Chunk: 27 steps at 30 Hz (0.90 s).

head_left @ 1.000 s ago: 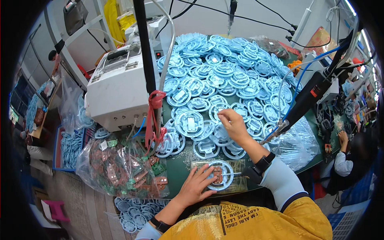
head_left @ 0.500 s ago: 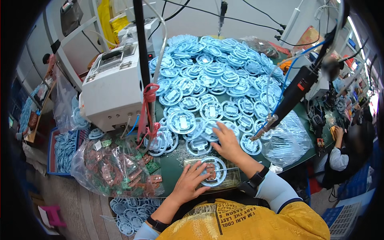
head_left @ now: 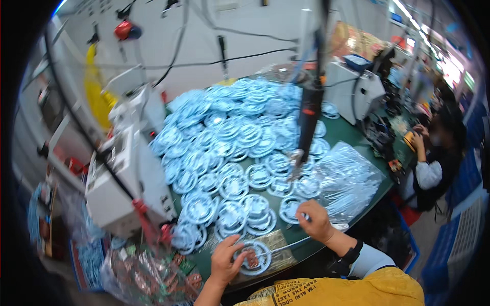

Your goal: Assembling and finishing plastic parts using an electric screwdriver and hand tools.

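Note:
A light blue plastic ring [head_left: 266,264] with a copper-coloured circuit board [head_left: 251,258] in its middle lies at the table's near edge. My left hand [head_left: 224,261] rests at its left side, thumb and forefinger apart over the rim. From this ring a thin pale rod [head_left: 291,244] runs right, toward my right wrist. My right hand [head_left: 319,223] hovers with curled fingers beside another blue ring [head_left: 290,210]; anything between the fingertips is too small to make out. Above it hangs a black electric screwdriver [head_left: 309,117], its tip over the nearest rings.
A large heap of blue rings [head_left: 240,117] covers the table's middle. To the right lies a clear bag [head_left: 349,176] of blue parts; a bag of circuit boards [head_left: 148,273] sits at the lower left. A white machine [head_left: 125,178] stands left. Another person [head_left: 434,158] works at right.
The view has swung, shifting the scene. My right hand has drawn back from the heap toward the near right, its fingers curling. My left hand stays beside the ring with the board.

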Each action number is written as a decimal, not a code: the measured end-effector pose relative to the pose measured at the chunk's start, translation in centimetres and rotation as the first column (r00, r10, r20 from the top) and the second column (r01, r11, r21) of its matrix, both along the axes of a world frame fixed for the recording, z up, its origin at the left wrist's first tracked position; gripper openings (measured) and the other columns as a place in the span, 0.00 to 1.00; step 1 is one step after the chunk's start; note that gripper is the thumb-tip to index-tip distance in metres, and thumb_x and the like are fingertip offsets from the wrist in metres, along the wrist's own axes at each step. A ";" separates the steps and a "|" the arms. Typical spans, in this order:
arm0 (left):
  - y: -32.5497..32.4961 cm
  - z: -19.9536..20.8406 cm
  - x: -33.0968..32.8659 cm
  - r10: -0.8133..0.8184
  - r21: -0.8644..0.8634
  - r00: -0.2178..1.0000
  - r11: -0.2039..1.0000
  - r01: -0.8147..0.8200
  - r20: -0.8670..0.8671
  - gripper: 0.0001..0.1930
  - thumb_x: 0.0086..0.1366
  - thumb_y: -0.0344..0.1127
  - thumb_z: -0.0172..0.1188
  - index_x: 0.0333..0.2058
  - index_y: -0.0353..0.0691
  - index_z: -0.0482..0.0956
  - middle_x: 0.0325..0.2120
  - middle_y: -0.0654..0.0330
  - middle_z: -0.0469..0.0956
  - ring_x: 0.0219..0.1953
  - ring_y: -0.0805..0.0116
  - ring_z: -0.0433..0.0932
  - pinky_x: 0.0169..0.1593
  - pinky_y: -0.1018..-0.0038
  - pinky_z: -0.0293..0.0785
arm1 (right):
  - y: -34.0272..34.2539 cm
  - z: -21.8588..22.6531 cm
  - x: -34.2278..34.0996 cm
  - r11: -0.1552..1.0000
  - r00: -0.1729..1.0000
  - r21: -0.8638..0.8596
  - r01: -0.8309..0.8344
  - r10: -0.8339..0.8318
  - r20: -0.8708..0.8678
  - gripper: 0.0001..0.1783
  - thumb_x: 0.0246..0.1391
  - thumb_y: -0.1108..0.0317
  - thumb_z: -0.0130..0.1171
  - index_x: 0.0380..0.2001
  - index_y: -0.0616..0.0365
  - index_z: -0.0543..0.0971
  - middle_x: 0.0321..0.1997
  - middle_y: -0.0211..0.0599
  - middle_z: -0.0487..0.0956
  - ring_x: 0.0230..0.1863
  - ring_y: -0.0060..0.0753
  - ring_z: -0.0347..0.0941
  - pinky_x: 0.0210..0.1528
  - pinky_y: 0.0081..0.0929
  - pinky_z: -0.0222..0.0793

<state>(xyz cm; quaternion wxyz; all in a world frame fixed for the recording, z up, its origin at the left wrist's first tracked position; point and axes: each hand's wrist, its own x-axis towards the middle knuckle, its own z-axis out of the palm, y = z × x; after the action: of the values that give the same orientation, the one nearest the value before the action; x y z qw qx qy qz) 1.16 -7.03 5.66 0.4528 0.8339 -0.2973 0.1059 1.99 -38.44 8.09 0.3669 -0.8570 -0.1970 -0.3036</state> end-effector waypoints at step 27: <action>-3.7 -3.3 -2.8 0.073 0.486 0.992 0.867 -0.112 0.099 0.32 0.49 0.36 0.68 0.56 0.42 0.73 0.60 0.43 0.67 0.62 0.39 0.64 0.63 0.45 0.56 | -25.5 -8.9 33.2 0.659 0.530 0.214 0.721 -0.327 -0.782 0.61 0.36 0.51 0.78 0.64 0.78 0.57 0.68 0.64 0.62 0.68 0.55 0.62 0.64 0.39 0.64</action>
<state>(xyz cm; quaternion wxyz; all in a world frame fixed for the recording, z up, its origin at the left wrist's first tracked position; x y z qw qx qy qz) -1.65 -10.78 2.35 0.2090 0.9300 -0.2913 0.0807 35.18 -63.97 -0.81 0.5120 -0.7893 0.3221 -0.1051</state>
